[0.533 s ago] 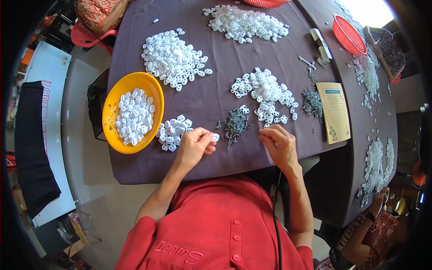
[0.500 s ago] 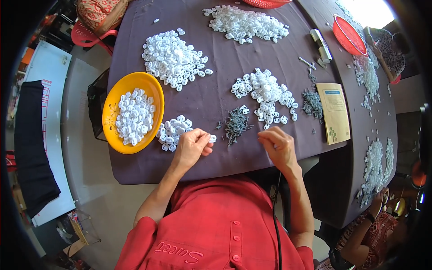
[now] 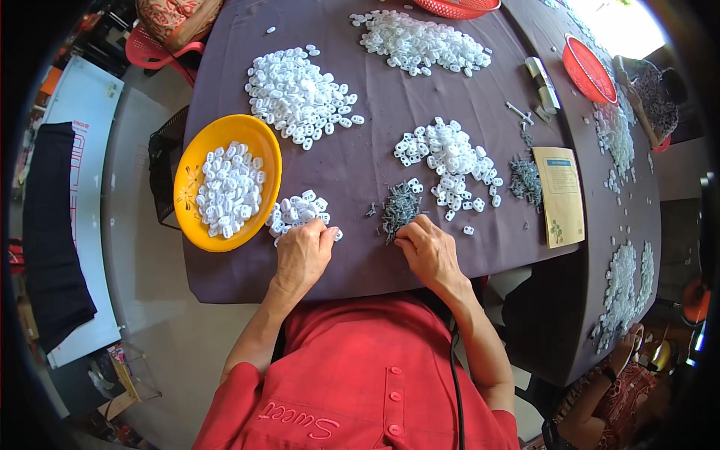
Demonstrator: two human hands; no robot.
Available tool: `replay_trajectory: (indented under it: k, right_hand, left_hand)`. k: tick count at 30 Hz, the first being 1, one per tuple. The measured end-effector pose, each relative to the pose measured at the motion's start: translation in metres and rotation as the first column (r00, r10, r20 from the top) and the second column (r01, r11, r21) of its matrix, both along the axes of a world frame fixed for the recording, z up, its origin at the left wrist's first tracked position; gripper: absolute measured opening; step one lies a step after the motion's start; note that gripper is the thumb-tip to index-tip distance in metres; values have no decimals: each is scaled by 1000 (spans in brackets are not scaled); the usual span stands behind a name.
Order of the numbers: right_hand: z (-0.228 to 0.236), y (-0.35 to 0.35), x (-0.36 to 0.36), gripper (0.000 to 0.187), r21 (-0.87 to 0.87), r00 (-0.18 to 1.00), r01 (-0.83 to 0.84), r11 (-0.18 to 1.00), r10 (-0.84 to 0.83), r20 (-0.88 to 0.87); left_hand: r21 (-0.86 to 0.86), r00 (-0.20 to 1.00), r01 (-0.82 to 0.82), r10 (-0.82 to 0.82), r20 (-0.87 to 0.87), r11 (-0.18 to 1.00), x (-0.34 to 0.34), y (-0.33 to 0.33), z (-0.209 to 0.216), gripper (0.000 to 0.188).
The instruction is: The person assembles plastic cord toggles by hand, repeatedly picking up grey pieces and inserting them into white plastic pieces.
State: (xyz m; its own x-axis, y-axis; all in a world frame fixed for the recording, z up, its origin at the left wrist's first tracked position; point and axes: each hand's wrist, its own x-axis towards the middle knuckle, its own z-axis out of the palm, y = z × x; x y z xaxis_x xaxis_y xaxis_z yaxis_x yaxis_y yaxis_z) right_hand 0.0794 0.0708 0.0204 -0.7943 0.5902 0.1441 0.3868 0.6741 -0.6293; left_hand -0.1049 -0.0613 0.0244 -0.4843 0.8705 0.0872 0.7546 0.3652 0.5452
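My left hand point(image 3: 302, 255) is closed, with a small white plastic piece point(image 3: 337, 235) showing at its thumb and fingertips. Just beyond that hand lies a small heap of similar white pieces point(image 3: 304, 208), beside a yellow bowl point(image 3: 271, 150) filled with more of them. My right hand point(image 3: 431, 251) is pinched at the near edge of a pile of small grey screws point(image 3: 400, 206). Whatever is between its fingertips is hidden. Past the screws spreads a heap of white pieces with two holes point(image 3: 450, 150), and one loose piece point(image 3: 468, 230) lies near my right hand.
Two larger white heaps point(image 3: 300, 97) point(image 3: 424, 43) lie farther back. At the right are more grey screws point(image 3: 525, 180), a tan booklet point(image 3: 564, 202) and a red basket point(image 3: 589, 69). Other people sit around, one person's arm point(image 3: 637, 105) reaching over the adjoining table.
My right hand has moved left to the screw pile. My left hand has shifted slightly left and turned knuckles up, the white piece still at its fingertips. A loose white piece now shows near my right hand.
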Motion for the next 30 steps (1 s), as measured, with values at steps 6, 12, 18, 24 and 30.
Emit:
replay_trajectory:
  k: [6, 12, 18, 24, 30]
  right_hand:
    - [-9, -1, 3, 8, 33, 999, -22, 999, 20, 46]
    - [-7, -3, 9, 9, 38, 994, -21, 999, 17, 103]
    - [-3, -2, 13, 9, 15, 999, 1, 1000, -1, 52]
    - [-11, -1, 15, 11, 55, 998, -40, 998, 37, 42]
    - [-12, 0, 17, 11, -9, 1000, -2, 1000, 2, 14]
  left_hand:
    - [115, 970, -43, 14, 243, 992, 23, 16, 7, 16]
    - [203, 944, 119, -174, 279, 972, 55, 29, -6, 11]
    - [205, 962, 133, -175, 208, 970, 73, 43, -9, 19]
    - [225, 961, 136, -183, 207, 965, 73, 45, -15, 20]
    - [236, 978, 136, -169, 126, 962, 76, 46, -23, 14]
